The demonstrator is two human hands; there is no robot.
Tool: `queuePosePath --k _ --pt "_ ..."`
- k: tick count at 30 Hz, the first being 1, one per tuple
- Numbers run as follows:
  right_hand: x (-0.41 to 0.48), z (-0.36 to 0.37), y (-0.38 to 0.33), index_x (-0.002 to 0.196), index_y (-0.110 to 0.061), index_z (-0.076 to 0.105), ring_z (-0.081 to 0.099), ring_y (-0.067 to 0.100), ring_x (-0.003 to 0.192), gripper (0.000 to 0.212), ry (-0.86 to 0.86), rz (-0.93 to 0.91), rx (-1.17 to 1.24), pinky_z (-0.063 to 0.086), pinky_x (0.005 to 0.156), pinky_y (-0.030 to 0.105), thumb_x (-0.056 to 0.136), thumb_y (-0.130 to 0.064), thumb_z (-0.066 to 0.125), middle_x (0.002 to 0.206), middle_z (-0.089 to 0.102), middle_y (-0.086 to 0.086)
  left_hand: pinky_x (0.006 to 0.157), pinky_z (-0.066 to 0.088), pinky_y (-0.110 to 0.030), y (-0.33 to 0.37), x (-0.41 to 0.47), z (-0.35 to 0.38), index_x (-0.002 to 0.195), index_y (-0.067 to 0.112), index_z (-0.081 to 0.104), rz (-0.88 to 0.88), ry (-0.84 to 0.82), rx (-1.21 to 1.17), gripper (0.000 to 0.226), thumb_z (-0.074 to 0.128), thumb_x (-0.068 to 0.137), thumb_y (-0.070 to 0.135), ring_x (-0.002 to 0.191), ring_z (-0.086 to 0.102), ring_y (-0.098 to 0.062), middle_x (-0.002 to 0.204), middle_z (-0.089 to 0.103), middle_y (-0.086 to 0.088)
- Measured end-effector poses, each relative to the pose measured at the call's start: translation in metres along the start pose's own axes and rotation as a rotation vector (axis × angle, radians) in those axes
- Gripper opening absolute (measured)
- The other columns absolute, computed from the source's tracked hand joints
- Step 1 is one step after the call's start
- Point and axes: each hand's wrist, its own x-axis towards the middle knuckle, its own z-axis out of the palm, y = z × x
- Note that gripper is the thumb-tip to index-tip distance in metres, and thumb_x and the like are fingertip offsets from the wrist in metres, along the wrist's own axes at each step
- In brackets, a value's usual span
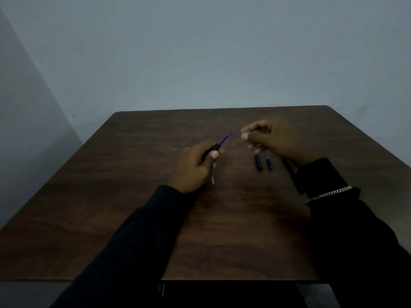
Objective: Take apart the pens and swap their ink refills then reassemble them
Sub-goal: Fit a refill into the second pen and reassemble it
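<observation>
Spreading across the view, a dark brown wooden table (133,196) carried everything. The left hand (195,167) gripped a black plastic pen barrel (214,148), and a thin blue ink refill (225,138) jutted from its end toward the right hand (273,138), which hovered with fingers loosely curled and nothing visible in them. Just below it, side by side on the wood, lay a short black cap (258,162) and a smaller blue piece (269,163).
</observation>
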Motion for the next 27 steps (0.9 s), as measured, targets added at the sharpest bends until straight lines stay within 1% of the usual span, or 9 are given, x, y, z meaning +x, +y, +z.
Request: queuePosePath --k 3,5,9,12,16,20,23,25,27 --pt "0.005 -0.012 0.012 0.081 -0.004 0.076 0.073 0.023 0.069 0.016 0.098 0.053 -0.534 0.057 0.063 0.036 0.091 -0.016 0.071 0.075 0.075 0.014 0.062 0.04 -0.01 0.0 -0.001 0.0 0.106 0.024 0.071 0.006 0.002 0.013 0.021 0.05 0.105 0.024 0.07 0.061 -0.003 0.071 0.062 0.012" --pt "0.006 -0.015 0.017 0.076 0.004 0.065 0.071 0.033 0.076 0.022 0.059 0.182 -0.692 0.058 0.065 0.04 0.088 -0.014 0.071 0.077 0.069 0.022 0.062 0.041 -0.011 0.001 -0.001 0.0 0.106 0.023 0.072 0.009 0.001 0.016 0.022 0.05 0.105 0.024 0.071 0.062 -0.004 0.072 0.062 0.012" --pt "0.005 -0.012 0.021 0.066 -0.009 0.049 0.06 0.024 0.061 0.029 0.033 0.355 -0.766 0.041 0.049 0.024 0.083 -0.01 0.072 0.067 0.057 0.011 0.063 0.042 -0.013 0.002 0.0 0.0 0.107 0.022 0.072 0.005 -0.005 0.008 0.022 0.05 0.105 0.024 0.071 0.061 -0.005 0.073 0.062 0.009" --pt "0.005 -0.006 0.018 0.069 -0.004 0.057 0.071 0.029 0.064 0.019 0.02 0.405 -0.729 0.06 0.054 0.037 0.082 -0.002 0.071 0.072 0.07 0.017 0.062 0.041 -0.01 0.003 -0.001 0.0 0.107 0.023 0.071 0.002 -0.01 0.014 0.022 0.05 0.106 0.024 0.071 0.062 -0.004 0.073 0.063 0.009" --pt "0.004 0.001 0.013 0.088 -0.001 0.061 0.074 0.032 0.081 0.008 -0.023 0.477 -0.732 0.063 0.066 0.04 0.089 -0.002 0.069 0.089 0.07 0.019 0.062 0.039 -0.008 0.005 -0.001 0.0 0.105 0.025 0.07 0.012 -0.018 0.022 0.02 0.05 0.107 0.023 0.071 0.061 -0.003 0.072 0.061 0.011" --pt "0.002 0.0 0.013 0.074 -0.003 0.058 0.062 0.022 0.059 0.02 0.05 0.477 -0.705 0.04 0.042 0.021 0.089 -0.006 0.07 0.07 0.06 0.012 0.062 0.04 -0.008 0.006 -0.002 0.0 0.105 0.023 0.072 0.006 -0.001 0.027 0.021 0.05 0.106 0.023 0.071 0.061 -0.003 0.071 0.062 0.014" --pt "0.003 -0.006 0.012 0.068 0.0 0.071 0.055 0.014 0.047 0.02 0.282 0.291 -0.515 0.038 0.046 0.021 0.083 -0.011 0.073 0.053 0.059 0.007 0.062 0.04 -0.008 0.006 -0.003 -0.001 0.105 0.025 0.07 0.001 -0.009 0.03 0.02 0.051 0.107 0.021 0.072 0.062 -0.003 0.072 0.062 0.012" --pt "0.002 -0.007 0.006 0.066 -0.004 0.072 0.065 0.011 0.05 0.02 0.327 0.143 -0.086 0.05 0.054 0.025 0.085 -0.009 0.071 0.056 0.067 0.006 0.062 0.041 -0.008 0.007 -0.003 -0.002 0.106 0.025 0.07 0.001 -0.017 0.025 0.02 0.05 0.108 0.022 0.072 0.062 -0.003 0.073 0.063 0.01" --pt "0.001 -0.005 -0.001 0.077 -0.008 0.072 0.077 0.015 0.067 0.014 0.234 0.086 0.404 0.058 0.062 0.025 0.091 -0.006 0.069 0.069 0.075 0.005 0.062 0.041 -0.008 0.008 -0.002 -0.003 0.106 0.024 0.071 -0.008 -0.018 0.037 0.02 0.051 0.108 0.023 0.073 0.063 -0.003 0.074 0.064 0.008"
